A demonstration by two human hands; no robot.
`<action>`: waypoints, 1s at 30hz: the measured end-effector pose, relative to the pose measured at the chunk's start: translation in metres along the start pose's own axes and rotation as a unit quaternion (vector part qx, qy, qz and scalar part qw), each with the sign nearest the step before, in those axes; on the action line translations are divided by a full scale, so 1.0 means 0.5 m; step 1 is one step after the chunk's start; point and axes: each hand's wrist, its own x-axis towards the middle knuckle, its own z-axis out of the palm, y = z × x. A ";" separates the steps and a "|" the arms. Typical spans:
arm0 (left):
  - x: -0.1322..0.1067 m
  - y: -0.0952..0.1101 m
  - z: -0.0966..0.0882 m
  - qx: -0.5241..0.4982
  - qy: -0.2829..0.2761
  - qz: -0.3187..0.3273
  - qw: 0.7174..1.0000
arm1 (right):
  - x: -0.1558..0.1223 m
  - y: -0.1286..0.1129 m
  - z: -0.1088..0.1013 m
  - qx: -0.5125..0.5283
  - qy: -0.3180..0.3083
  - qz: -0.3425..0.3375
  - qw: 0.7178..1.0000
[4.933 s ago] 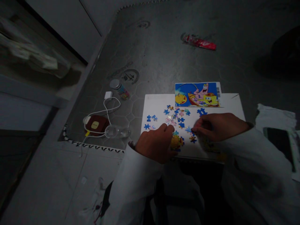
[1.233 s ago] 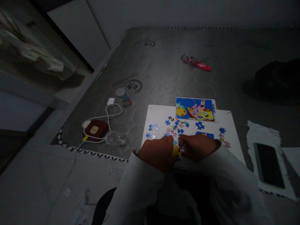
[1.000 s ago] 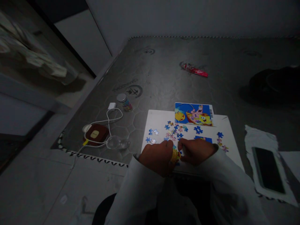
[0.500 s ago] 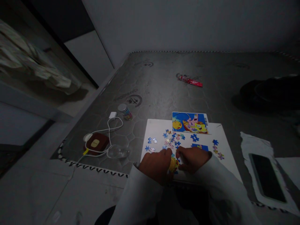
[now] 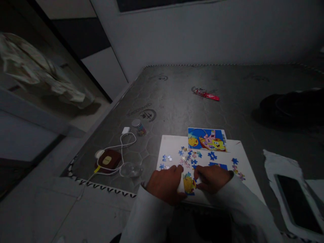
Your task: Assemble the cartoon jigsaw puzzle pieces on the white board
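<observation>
Two chunks look joined: the yellow chunk (image 5: 187, 184), between the grips, and the blue chunk (image 5: 218, 165), just beyond the right grip (image 5: 196, 179). The left grip (image 5: 181, 181) has thumb and forefinger spread at yellow's edge; whether the right pinches a piece, I cannot tell. Four pieces (image 5: 164, 158) lie beyond the left grip, a heap (image 5: 186, 164) too crowded to count between and beyond both. One card (image 5: 206, 138) lies farther off. Much seems unjoined.
</observation>
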 end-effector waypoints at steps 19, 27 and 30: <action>-0.010 -0.025 0.003 0.008 0.011 0.018 1.000 | 0.017 0.022 0.049 -0.004 0.022 -0.031 0.999; 0.006 0.005 0.004 0.011 -0.008 0.006 1.000 | 0.003 0.009 0.029 -0.003 0.018 -0.011 1.000; 0.010 0.008 0.011 0.011 -0.007 0.005 1.000 | -0.003 0.004 0.010 -0.001 -0.007 0.004 1.000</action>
